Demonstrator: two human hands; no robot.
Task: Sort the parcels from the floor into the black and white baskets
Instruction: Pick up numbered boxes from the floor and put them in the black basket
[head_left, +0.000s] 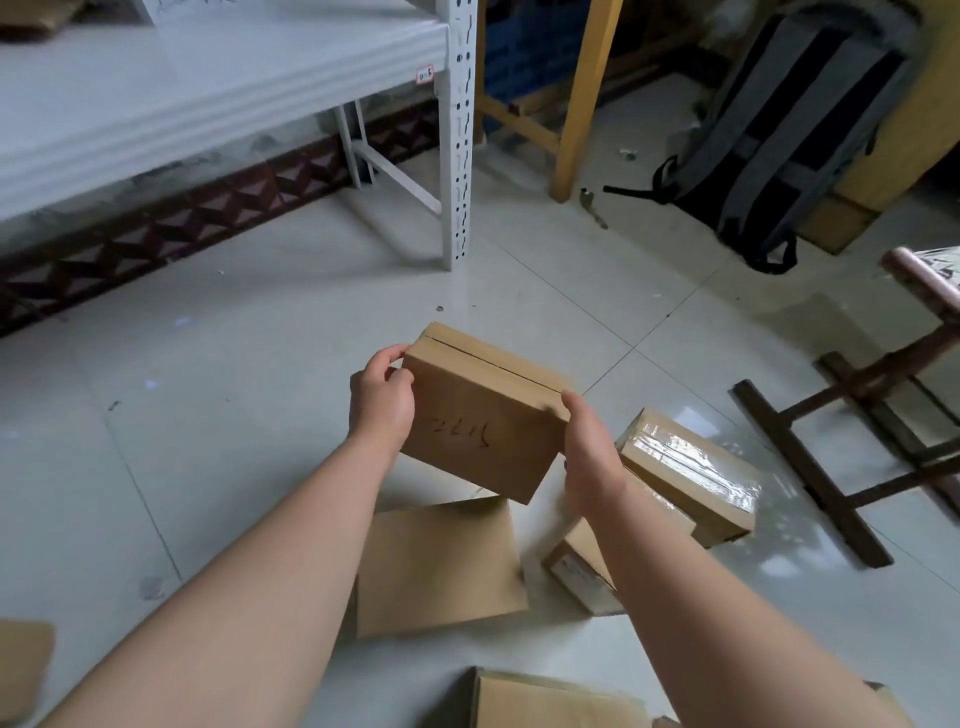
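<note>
Cardboard, plain and brown — the parcel we held was up off the floor, tilted so its handwritten face looked back at us, most likely so that we could read the marking that decided its basket. Our left hand gripped one short end, fingers curled over the far corner; our right hand clamped the opposite end, thumb on the top edge. Holding both ends kept it steady for reading. Below it more waited on the tiles — a flat parcel, a taped parcel beside our right wrist. Neither basket was in view, so where it belonged we could not tell.
</note>
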